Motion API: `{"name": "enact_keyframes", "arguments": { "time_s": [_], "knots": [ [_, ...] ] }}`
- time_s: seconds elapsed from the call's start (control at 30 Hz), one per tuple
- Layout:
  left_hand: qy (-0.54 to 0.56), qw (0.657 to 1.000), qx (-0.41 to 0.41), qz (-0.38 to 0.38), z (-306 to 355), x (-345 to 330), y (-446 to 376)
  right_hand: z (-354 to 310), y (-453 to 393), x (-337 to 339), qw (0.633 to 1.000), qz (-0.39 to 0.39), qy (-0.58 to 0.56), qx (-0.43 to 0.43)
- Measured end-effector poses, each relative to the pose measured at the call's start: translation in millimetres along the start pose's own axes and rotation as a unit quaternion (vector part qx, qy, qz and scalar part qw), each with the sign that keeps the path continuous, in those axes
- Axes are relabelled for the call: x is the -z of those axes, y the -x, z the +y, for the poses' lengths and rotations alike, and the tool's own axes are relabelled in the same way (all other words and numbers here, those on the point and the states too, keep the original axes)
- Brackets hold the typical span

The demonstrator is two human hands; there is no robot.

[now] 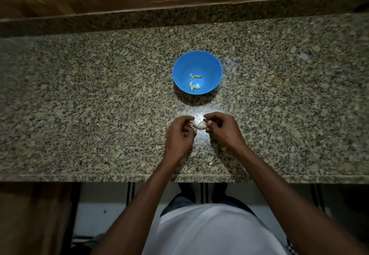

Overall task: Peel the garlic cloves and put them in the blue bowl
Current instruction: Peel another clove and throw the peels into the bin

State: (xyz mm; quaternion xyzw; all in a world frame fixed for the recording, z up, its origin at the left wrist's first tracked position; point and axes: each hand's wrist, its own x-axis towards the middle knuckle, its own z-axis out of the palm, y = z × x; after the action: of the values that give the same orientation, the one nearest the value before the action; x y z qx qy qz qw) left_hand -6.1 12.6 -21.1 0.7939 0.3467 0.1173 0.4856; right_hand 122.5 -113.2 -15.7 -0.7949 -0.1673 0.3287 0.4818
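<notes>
We held the garlic clove (199, 125) between both hands just above the bench (79, 95), the left hand (180, 133) pinching its left end and the right hand (219, 128) pinching skin at its right end. Its long axis ran left to right between our fingertips. The blue bowl (183, 63), with peeled cloves (194, 81) inside, stood straight ahead, about equally near either hand.

bowl (207, 63) blue | cloves (194, 81) yellow-green | counter (99, 95) speckled tan-black
</notes>
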Motion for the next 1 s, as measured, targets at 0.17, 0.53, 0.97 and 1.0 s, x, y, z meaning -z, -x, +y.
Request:
{"name": "enact_keyframes", "arguments": {
  "time_s": [0.17, 0.53, 0.97, 1.0],
  "knots": [
    [-0.068, 0.994, -0.058, -0.064, 2, -10, -2, 11, -3, 7, 0.999, -0.018, -0.025, -0.024],
    [0.051, 0.994, 0.095, -0.029, 5, -6, 4, 6, 2, 12, 0.993, -0.068, -0.089, -0.042],
    [0.325, 0.925, 0.197, -0.009, 24, 20, 20, -22, 16, -7, 0.944, -0.121, -0.301, -0.06],
    [0.297, 0.939, 0.171, 0.004, 22, 21, 21, -23, 15, -7, 0.945, -0.127, -0.296, -0.064]
  ]
}}
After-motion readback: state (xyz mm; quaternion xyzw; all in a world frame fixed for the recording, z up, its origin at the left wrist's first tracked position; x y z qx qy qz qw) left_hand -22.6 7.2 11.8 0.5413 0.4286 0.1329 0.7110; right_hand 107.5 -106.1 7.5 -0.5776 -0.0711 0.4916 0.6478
